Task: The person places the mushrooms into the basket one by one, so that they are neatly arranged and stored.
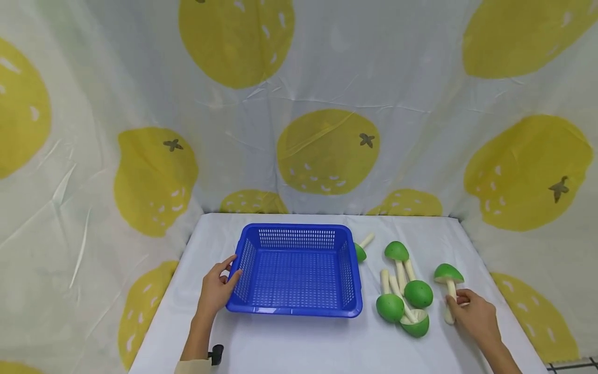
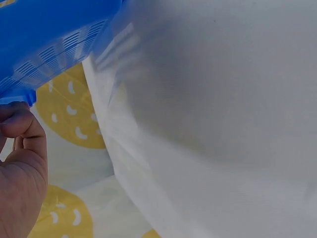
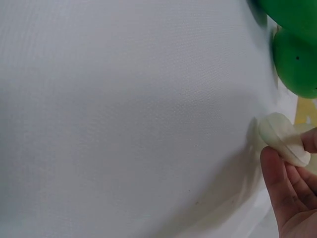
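Note:
A blue plastic basket (image 1: pixel 294 311) with slotted walls sits in the middle of the table, with nothing inside. My left hand (image 1: pixel 216 288) grips its left rim, fingers and thumb curled at the edge; the left wrist view shows the basket's (image 2: pixel 54 29) outer side above that hand (image 2: pixel 22 168). On the right, my right hand (image 1: pixel 476 314) pinches the white stem of a green-capped toy mushroom (image 1: pixel 448 272), cap pointing away. The right wrist view shows the stem's end (image 3: pixel 282 136) between thumb and fingers. Several similar mushrooms (image 1: pixel 418 294) lie between basket and right hand.
One more mushroom (image 1: pixel 360 253) lies against the basket's right side, partly hidden by it. The table has a white cover (image 1: pixel 299 345). A lemon-patterned curtain (image 1: pixel 327 93) stands behind the table and along both sides.

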`<state>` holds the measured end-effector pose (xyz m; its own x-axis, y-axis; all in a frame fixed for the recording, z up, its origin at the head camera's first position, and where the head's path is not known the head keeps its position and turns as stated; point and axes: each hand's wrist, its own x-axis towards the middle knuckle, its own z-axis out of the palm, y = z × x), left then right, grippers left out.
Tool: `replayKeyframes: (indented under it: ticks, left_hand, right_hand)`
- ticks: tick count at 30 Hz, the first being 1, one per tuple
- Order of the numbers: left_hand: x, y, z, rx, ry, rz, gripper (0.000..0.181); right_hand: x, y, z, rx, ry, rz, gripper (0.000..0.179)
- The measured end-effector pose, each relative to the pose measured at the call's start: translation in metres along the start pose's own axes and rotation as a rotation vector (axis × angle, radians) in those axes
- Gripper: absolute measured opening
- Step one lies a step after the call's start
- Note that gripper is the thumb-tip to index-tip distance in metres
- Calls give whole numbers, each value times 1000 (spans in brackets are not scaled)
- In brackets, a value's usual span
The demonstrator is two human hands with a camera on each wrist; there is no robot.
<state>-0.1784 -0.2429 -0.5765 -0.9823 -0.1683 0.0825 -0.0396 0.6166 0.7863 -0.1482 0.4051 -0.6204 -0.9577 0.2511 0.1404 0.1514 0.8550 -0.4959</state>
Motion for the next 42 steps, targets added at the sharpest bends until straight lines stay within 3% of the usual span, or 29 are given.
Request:
replayKeyframes:
  ticks: [13, 29, 42]
  left_hand:
    - [-3, 3, 0, -19, 0, -19, 49]
    - [-1, -2, 2, -53, -5, -27, 51]
    - [-3, -5, 4, -95, -15, -48, 52]
  right_hand:
    - [2, -12, -7, 38, 34, -25, 39]
    - [12, -44, -19, 88, 150, -91, 36]
    - [17, -72, -20, 134, 163, -114, 38]
